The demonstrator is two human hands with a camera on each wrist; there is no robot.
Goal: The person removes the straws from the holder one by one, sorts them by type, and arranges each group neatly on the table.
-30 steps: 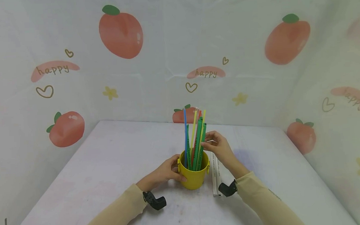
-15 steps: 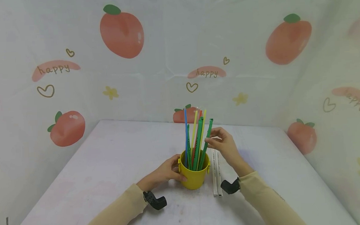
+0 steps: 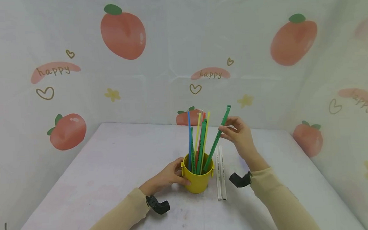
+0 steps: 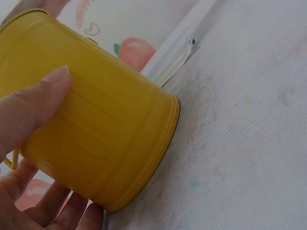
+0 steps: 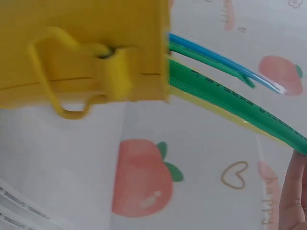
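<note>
A small yellow bucket [image 3: 197, 183] with side handles stands on the table, gripped from the left by my left hand [image 3: 168, 176]. In the left wrist view the thumb [image 4: 41, 103] lies along its side and the fingers curl round the other side. My right hand [image 3: 241, 135] pinches a long, narrow green packet with dark print [image 3: 216, 140] near its upper half. This packet leans right, its lower end inside the bucket's rim. Other green packets [image 3: 202, 144], a blue straw [image 3: 189, 135], yellow straws [image 3: 198, 129] and a red one stand in the bucket.
Two long white printed packets [image 3: 221, 176] lie side by side on the table, right of the bucket. A white cloth with fruit prints [image 3: 123, 36] hangs behind the table [image 3: 127, 147] and along its sides.
My right hand has moved up and to the right, drawing the green packet partway up and tilting it away from the others. The left hand and the bucket have stayed in place.
</note>
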